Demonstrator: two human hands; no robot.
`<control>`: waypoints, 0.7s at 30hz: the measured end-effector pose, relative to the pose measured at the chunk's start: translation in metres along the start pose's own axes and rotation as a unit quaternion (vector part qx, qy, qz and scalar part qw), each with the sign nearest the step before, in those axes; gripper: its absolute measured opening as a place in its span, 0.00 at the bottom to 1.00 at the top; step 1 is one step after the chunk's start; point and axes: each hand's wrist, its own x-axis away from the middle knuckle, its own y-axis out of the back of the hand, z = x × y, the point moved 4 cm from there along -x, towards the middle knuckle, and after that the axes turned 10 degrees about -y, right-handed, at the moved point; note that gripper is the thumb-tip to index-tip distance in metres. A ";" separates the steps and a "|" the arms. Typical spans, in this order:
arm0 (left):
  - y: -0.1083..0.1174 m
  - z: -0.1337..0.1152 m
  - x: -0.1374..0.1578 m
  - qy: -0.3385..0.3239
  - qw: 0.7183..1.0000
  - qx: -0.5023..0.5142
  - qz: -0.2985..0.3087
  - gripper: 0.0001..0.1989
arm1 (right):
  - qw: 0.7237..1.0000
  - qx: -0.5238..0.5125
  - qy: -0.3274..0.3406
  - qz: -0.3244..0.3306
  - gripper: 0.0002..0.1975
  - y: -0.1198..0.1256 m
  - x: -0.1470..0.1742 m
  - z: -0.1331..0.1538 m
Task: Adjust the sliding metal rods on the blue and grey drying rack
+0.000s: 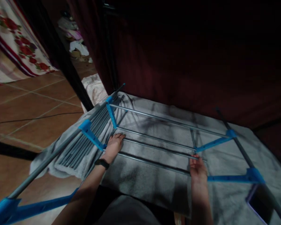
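Note:
A partly assembled rack of grey metal tubes and blue plastic brackets (92,135) lies on a grey blanket (150,184) in front of me. A thin metal rod (154,145) spans the space between my hands, parallel to the fixed crossbars. My left hand (114,145), with a dark band on its wrist, closes over the rod's left end beside a blue bracket. The fingers of my right hand (198,167) hold the rod's other end from below, near the right-hand blue bracket (213,143). Both rod ends are partly hidden by my fingers.
Several loose metal rods (84,140) lie bundled on the blanket at left. A phone (259,203) rests at lower right under a side tube. Dark red curtains (173,62) hang behind. A black post (67,68) and a cable (37,118) are over the tiled floor.

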 end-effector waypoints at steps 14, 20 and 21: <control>-0.009 0.035 -0.010 0.032 0.999 0.031 0.001 0.17 | 0.961 -0.268 -0.055 -0.030 0.11 -0.021 0.023 0.003; -0.004 0.028 -0.011 0.035 0.999 0.024 0.016 0.15 | 0.960 -0.269 -0.071 -0.022 0.10 -0.023 0.017 0.005; -0.003 0.027 -0.010 0.034 0.999 0.026 0.013 0.15 | 0.960 -0.267 -0.075 -0.020 0.11 -0.023 0.016 0.006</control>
